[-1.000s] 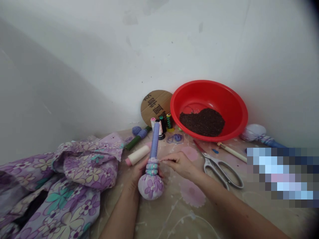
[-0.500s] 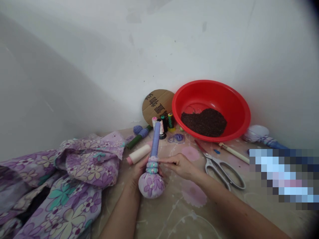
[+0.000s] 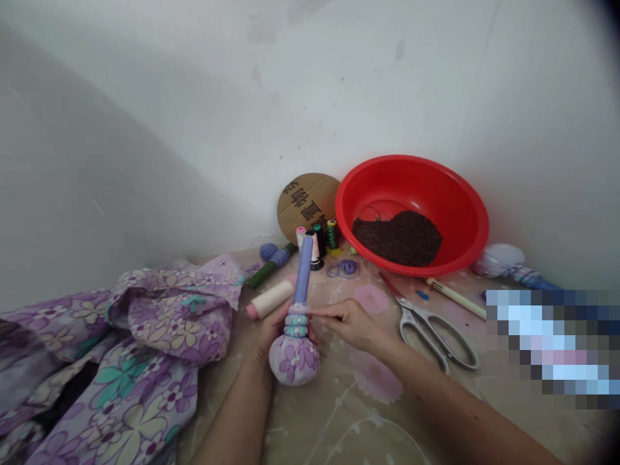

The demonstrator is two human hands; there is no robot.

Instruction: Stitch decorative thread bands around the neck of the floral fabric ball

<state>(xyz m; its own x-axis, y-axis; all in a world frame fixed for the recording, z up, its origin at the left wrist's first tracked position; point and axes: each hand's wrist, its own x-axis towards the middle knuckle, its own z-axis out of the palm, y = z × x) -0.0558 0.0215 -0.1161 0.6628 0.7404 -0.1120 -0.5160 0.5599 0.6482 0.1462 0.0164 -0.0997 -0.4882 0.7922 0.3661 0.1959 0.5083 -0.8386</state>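
A mallet-like stick with a round, floral-cloth head and a purple-wrapped handle points away from me, head nearest. Its bunched cloth neck is bound in several rings. My left hand wraps round that neck from the left and behind, so most of its fingers are hidden. From the right, my right hand reaches in with thumb and forefinger pinched together, the tips touching the top of the cloth neck. Whatever lies between those fingertips is too small to make out. Just behind the left hand lies a white thread cone with a pink end.
Floral cloth is heaped at left. Scissors and a cream stick lie at right. Behind stand thread spools, purple yarn, a cardboard disc and a red basin holding dark grains. Another bound stick lies far right.
The view has shifted slightly, so things sit a little further right. My right fingertips have come closer together and flatter against the neck. The left hand's hold looks the same.
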